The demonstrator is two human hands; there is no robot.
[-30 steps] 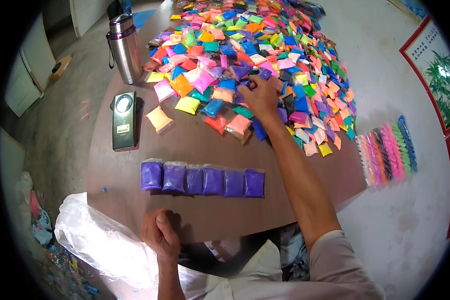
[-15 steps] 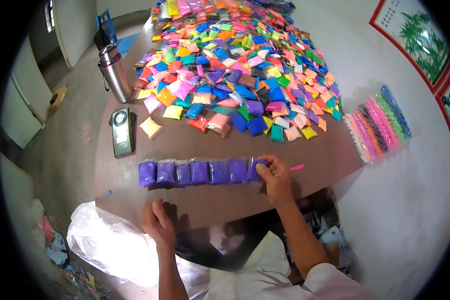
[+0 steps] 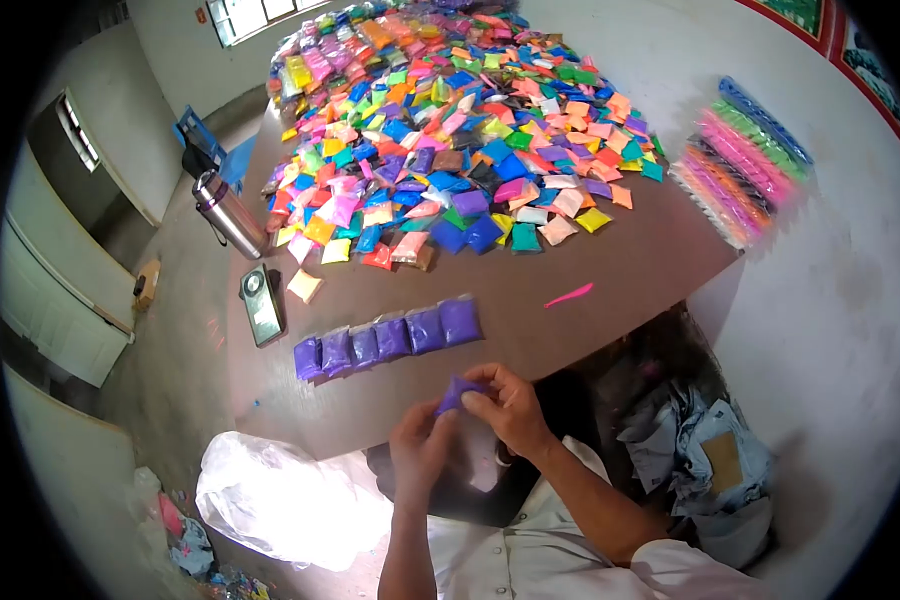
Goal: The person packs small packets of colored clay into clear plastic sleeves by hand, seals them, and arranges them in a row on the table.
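- The left hand (image 3: pixel 420 440) is grasping the left side of a purple packet (image 3: pixel 457 393), its thumb pressed up against it.
- The right hand (image 3: pixel 513 408) pinches the same packet from the other side, thumb bent over it (the fingers hide much of the packet).
- That packet is the clock's centre, at the near edge of the table (image 3: pixel 370 405) in the view; whether it touches the wood, I cannot tell.
- Ten o'clock, near the hands: six purple packets (image 3: pixel 392 337) side by side in a slanting row.
- Further out at ten: a phone-like device (image 3: pixel 262 305), and a steel flask (image 3: pixel 232 217) standing beyond it.
- Twelve o'clock: a big heap of coloured packets (image 3: pixel 450 150).
- Between one and two: a flat pink tool (image 3: pixel 570 295), lying apart.
- Two o'clock, beyond the table's side: bundles of coloured twisted strips (image 3: pixel 740 160).
- Eight o'clock: a white plastic bag (image 3: pixel 285 500).
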